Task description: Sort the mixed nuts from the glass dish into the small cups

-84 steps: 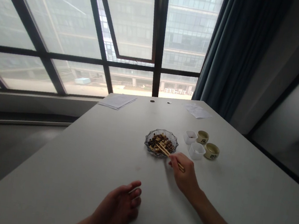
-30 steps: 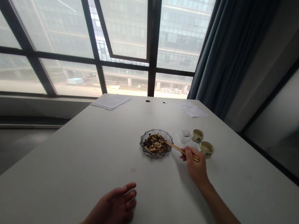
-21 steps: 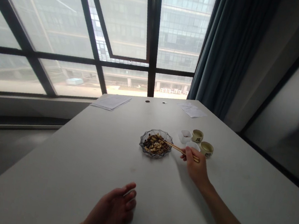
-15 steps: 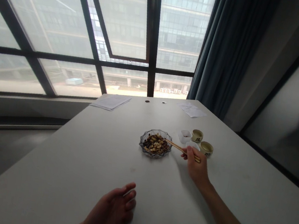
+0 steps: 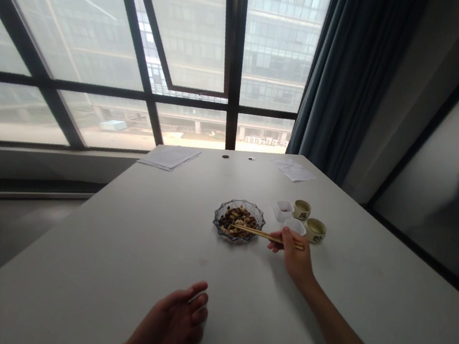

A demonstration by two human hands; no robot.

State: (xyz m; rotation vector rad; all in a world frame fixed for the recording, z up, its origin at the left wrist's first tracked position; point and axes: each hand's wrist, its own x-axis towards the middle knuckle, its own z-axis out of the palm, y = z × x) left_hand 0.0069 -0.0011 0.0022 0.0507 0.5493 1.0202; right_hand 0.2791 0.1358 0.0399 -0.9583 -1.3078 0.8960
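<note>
My right hand grips a pair of wooden chopsticks, whose tips reach over the middle of a scalloped glass bowl. Mixed nuts and dark beans or seeds fill the bowl; whether the tips pinch one is too small to tell. My left hand rests on the white table near its front, palm turned inward, fingers loosely curled and apart, holding nothing. Just beyond my right hand is a small white dish, partly covered by the hand.
Another white dish, with something small and dark inside, stands beside two ceramic cups with dark characters, the nearer cup close to my right hand. Paper sheets lie at the far left of the table, more paper at the far right.
My right hand has shifted slightly left and nearer to me, and the chopstick tips have moved from the bowl's right side to its middle. My left hand stays put.
</note>
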